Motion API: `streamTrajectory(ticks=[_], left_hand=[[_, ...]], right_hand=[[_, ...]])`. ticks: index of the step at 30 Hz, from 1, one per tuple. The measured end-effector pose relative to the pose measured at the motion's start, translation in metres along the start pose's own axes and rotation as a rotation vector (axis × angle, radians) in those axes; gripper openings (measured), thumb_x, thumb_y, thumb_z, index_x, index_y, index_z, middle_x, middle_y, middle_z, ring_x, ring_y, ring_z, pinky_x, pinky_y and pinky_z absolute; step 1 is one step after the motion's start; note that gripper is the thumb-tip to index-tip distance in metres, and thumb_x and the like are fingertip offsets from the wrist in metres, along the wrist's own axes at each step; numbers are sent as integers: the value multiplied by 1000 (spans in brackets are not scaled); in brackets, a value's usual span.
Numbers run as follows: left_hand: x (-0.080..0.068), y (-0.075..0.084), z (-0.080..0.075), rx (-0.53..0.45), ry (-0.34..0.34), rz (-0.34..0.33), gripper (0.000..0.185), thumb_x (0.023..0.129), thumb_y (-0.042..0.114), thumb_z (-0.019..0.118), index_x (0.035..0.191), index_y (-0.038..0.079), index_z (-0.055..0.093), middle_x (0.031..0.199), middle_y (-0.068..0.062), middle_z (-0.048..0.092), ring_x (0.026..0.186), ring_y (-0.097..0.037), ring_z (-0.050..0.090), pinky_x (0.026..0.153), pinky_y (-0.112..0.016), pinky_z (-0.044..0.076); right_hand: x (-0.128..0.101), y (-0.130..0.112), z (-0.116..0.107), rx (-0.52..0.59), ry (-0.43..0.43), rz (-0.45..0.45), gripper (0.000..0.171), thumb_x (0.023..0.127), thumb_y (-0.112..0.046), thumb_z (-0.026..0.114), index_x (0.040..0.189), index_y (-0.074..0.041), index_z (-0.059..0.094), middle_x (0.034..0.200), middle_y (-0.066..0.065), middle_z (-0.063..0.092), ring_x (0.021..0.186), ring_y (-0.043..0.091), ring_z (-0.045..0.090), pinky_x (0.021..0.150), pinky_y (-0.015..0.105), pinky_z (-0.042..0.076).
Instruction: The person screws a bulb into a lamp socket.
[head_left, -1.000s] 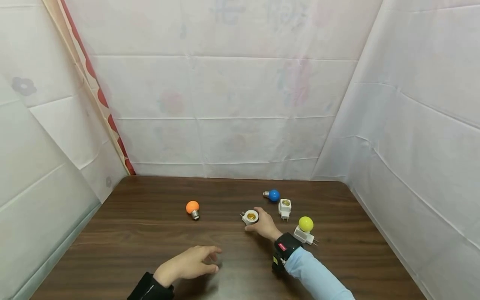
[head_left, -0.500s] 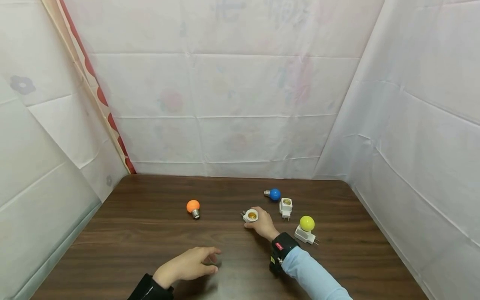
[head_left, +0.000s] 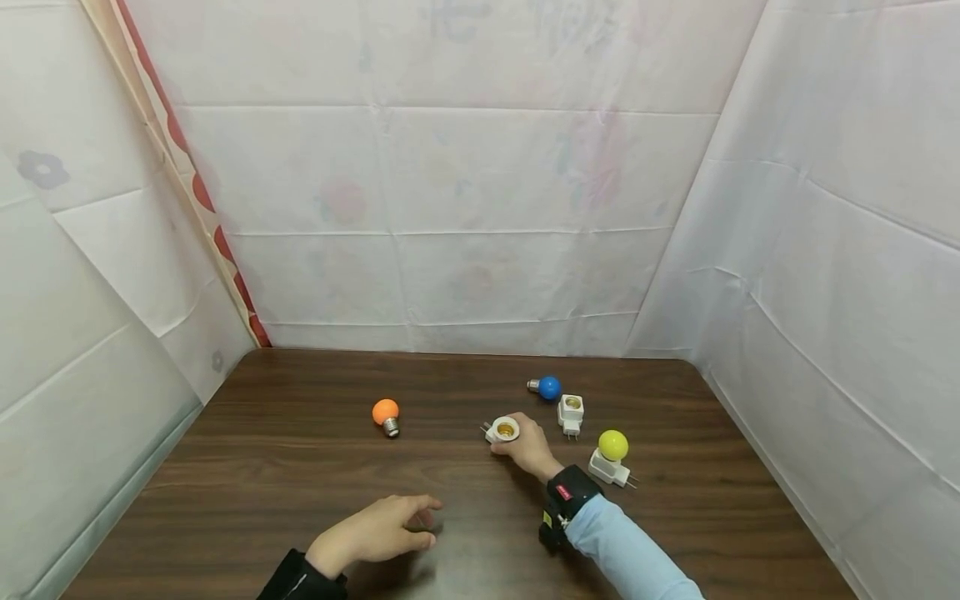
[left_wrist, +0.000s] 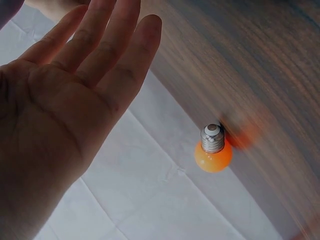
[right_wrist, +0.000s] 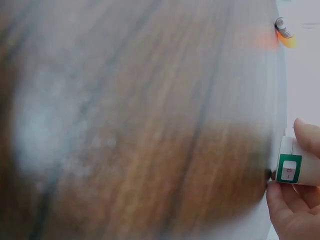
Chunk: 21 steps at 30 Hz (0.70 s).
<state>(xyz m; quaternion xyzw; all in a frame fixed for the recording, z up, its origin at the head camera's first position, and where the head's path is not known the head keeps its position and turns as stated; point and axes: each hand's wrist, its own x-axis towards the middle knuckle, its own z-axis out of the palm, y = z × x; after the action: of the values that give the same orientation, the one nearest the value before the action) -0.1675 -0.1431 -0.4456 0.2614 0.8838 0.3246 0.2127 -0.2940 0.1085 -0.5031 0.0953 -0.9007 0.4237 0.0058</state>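
Observation:
In the head view my right hand (head_left: 530,447) grips a white plug-in bulb socket (head_left: 504,428), thumb on the near side and fingers round the far side. Its round opening faces up, and two plug pins point left. The right wrist view shows a green panel with a small rocker switch on the socket's side (right_wrist: 290,160), between thumb and fingers. Over the near part of the table, my left hand (head_left: 378,527) holds nothing, fingers loosely extended. Beyond it an orange light bulb (head_left: 386,412) lies on its side; its metal screw base points toward the left wrist camera.
Right of my right hand, a yellow bulb (head_left: 612,445) stands in another white socket (head_left: 609,471). Behind are a third white socket (head_left: 571,415) and a blue bulb (head_left: 549,387) lying down. White sheets (head_left: 480,208) enclose the brown wooden table (head_left: 262,467) at the back and sides.

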Motion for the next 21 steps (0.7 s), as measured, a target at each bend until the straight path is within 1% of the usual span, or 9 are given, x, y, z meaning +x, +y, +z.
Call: streamTrajectory(ticks=[6, 11, 15, 19, 21], left_hand=[[-1, -2, 0, -16, -11, -3, 46, 87, 30, 61, 126, 7, 52, 106, -3, 63, 91, -21, 59, 70, -34, 50], [0, -2, 0, -20, -15, -2, 47, 87, 31, 61, 126, 7, 52, 106, -3, 63, 93, -24, 59, 72, -37, 49], [1, -3, 1, -28, -17, 6, 47, 87, 30, 61, 126, 6, 52, 106, -4, 64, 93, -24, 59, 72, -38, 50], [2, -5, 3, -24, -19, 18, 46, 87, 30, 61, 125, 6, 52, 104, -3, 64, 90, -19, 60, 70, -34, 50], [3, -6, 4, -24, -22, 23, 46, 87, 29, 61, 125, 6, 52, 103, -2, 64, 88, -15, 60, 69, -31, 50]], right_hand=[[-5, -4, -4, 45, -41, -17, 48, 69, -16, 80, 108, -1, 56, 98, 10, 63, 89, 21, 58, 77, 36, 47], [-11, -5, -9, 44, -26, -41, 47, 66, -16, 81, 104, -2, 58, 94, 8, 64, 86, 18, 58, 74, 33, 47], [-16, -6, -15, 99, -31, -58, 46, 66, -16, 81, 104, -1, 59, 93, 7, 64, 84, 15, 57, 74, 30, 46], [-22, -8, -20, 163, -26, -61, 46, 67, -17, 81, 105, -2, 60, 94, 6, 64, 85, 12, 56, 75, 27, 46], [-26, -9, -23, 213, -23, -52, 46, 68, -17, 81, 106, -2, 60, 96, 6, 65, 85, 11, 57, 75, 25, 47]])
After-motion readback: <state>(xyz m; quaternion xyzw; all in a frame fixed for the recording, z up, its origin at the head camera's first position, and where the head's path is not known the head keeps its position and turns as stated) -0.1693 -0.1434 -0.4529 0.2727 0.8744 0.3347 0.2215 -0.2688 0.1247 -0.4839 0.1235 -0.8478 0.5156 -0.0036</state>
